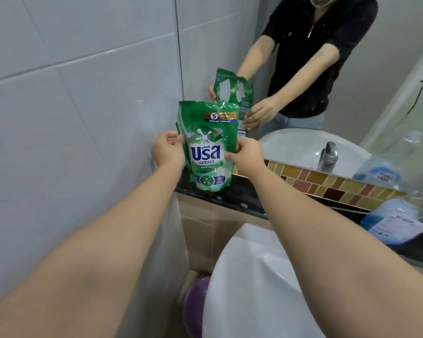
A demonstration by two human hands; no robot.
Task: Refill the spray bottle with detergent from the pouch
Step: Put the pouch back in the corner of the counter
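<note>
A green detergent pouch [209, 145] stands upright on the dark ledge [244, 198] in the corner by the mirror. My left hand [167, 151] pinches its left edge, and my right hand [246, 154] grips its right side at mid height. The pouch's top looks sealed. No spray bottle can be clearly made out; a clear plastic bottle with a blue label [396, 215] stands at the right on the ledge, blurred.
A white sink basin [254, 276] lies below my right arm. The mirror [352, 69] shows the tap and a person holding the pouch. White wall tiles [71, 118] fill the left. A purple object [195, 306] sits low beside the basin.
</note>
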